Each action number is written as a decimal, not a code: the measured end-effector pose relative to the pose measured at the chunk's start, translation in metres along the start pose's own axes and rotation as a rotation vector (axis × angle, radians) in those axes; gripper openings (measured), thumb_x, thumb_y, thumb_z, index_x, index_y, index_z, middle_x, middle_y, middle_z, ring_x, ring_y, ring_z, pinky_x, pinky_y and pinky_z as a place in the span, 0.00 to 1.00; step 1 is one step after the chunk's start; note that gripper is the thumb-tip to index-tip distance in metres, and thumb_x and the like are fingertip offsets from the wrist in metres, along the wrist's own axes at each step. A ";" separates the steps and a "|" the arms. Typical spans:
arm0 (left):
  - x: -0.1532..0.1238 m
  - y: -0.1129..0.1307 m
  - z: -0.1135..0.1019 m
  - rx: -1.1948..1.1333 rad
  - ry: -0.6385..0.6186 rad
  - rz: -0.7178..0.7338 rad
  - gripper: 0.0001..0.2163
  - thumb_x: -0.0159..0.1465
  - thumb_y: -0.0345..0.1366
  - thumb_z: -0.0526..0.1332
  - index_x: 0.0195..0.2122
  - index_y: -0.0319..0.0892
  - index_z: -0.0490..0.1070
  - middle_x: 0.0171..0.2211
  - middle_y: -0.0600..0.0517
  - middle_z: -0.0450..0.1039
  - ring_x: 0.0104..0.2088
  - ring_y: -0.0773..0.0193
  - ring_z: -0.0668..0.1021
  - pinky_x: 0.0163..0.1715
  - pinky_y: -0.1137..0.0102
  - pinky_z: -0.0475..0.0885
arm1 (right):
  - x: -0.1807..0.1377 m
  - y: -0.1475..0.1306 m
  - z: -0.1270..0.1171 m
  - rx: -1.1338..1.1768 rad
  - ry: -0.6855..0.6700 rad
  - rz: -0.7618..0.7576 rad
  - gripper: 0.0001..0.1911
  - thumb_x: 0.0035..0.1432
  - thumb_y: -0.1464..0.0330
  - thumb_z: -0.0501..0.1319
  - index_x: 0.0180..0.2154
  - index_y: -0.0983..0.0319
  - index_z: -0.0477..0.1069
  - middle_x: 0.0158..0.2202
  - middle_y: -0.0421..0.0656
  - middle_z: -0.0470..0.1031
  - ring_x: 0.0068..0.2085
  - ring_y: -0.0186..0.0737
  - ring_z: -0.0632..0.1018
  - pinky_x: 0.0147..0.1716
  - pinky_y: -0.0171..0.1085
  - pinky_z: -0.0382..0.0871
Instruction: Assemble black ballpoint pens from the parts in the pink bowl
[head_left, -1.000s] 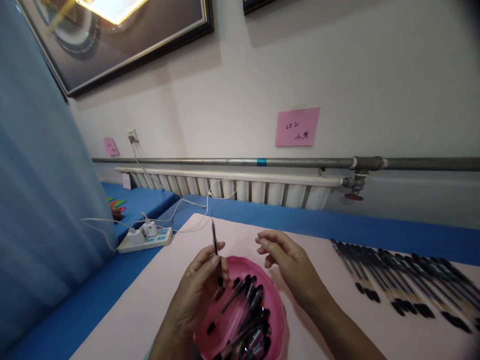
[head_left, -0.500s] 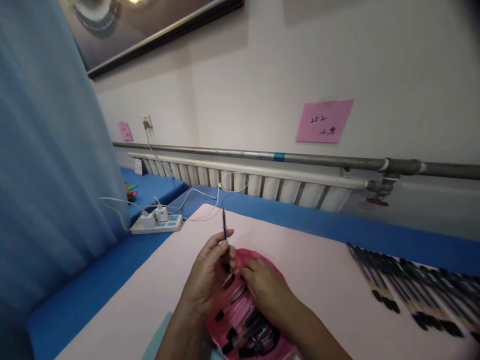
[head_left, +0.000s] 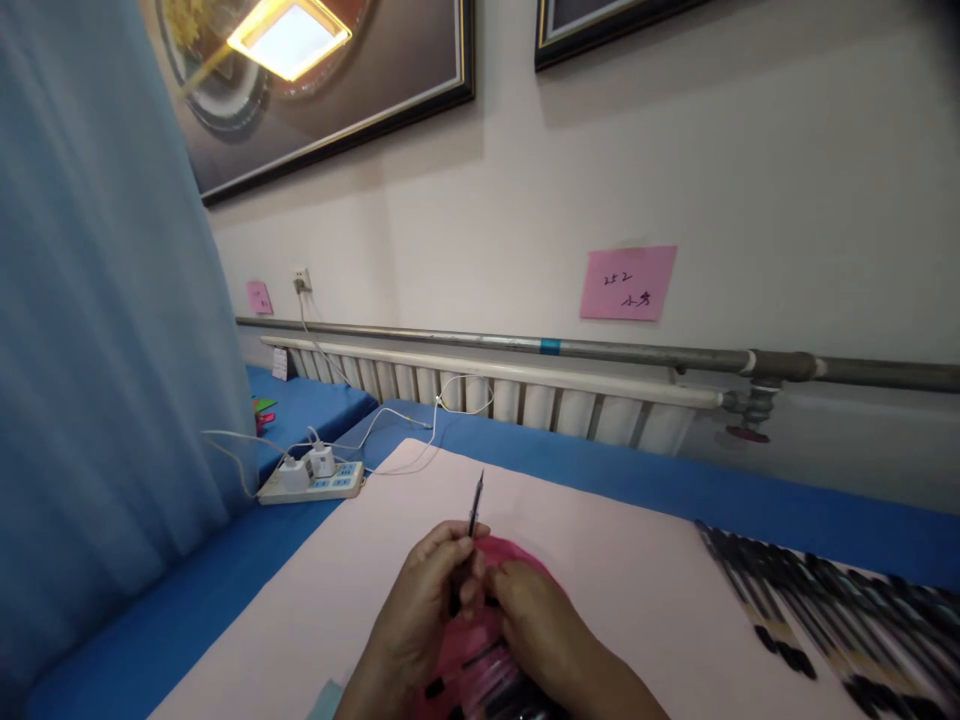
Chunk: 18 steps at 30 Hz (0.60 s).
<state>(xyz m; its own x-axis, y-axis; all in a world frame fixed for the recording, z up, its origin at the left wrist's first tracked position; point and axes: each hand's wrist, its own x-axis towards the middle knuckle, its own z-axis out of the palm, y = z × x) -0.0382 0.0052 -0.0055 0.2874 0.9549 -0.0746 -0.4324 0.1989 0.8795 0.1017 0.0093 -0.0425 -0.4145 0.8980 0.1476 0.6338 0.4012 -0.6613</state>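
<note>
My left hand (head_left: 435, 590) is closed around a slim dark pen (head_left: 476, 502), whose pointed tip sticks up above the fingers. Close against it, my right hand (head_left: 529, 605) has its fingers curled together over a pink bowl (head_left: 517, 548); whatever is in them is hidden. Clear and black pen parts (head_left: 495, 665) lie loose in the bowl, partly covered by both hands and cut off by the bottom edge of the view.
Slim pen-like sticks with black ends (head_left: 817, 600) lie in rows on the pale pink sheet (head_left: 637, 580) at right. A white power strip (head_left: 315, 485) with plugs and cables rests on the blue surface at left. A blue curtain (head_left: 112, 350) hangs at far left; a radiator (head_left: 510, 400) runs behind.
The view has tilted upward, so hands and bowl sit lower. The pen now leans right instead of standing nearly upright, and my right hand has come up against my left, its fingers more curled.
</note>
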 end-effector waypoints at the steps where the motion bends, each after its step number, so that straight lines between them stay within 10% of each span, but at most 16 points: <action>1: 0.000 0.000 0.000 0.008 -0.008 -0.008 0.09 0.58 0.33 0.56 0.39 0.37 0.69 0.21 0.57 0.65 0.16 0.76 0.62 0.16 0.77 0.55 | 0.000 0.000 -0.002 0.033 0.015 0.002 0.14 0.48 0.78 0.52 0.30 0.59 0.74 0.32 0.43 0.77 0.36 0.41 0.74 0.36 0.36 0.63; 10: -0.004 -0.004 0.004 0.164 -0.083 -0.123 0.11 0.59 0.42 0.57 0.35 0.38 0.67 0.17 0.59 0.61 0.13 0.77 0.53 0.12 0.78 0.44 | 0.002 -0.015 -0.042 0.904 0.670 0.219 0.15 0.51 0.60 0.61 0.40 0.60 0.70 0.37 0.43 0.76 0.34 0.40 0.72 0.34 0.37 0.65; 18: -0.005 -0.005 0.010 0.248 -0.088 -0.166 0.12 0.57 0.45 0.58 0.29 0.39 0.65 0.16 0.59 0.62 0.13 0.77 0.54 0.12 0.77 0.44 | 0.001 -0.018 -0.043 1.110 0.671 0.202 0.15 0.48 0.61 0.65 0.37 0.61 0.72 0.35 0.43 0.77 0.33 0.36 0.71 0.33 0.36 0.65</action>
<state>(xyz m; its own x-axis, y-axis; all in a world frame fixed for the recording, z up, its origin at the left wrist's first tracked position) -0.0288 -0.0025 -0.0050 0.4143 0.8890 -0.1951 -0.1551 0.2801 0.9473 0.1178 0.0106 0.0009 0.2316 0.9680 0.0969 -0.3588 0.1776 -0.9163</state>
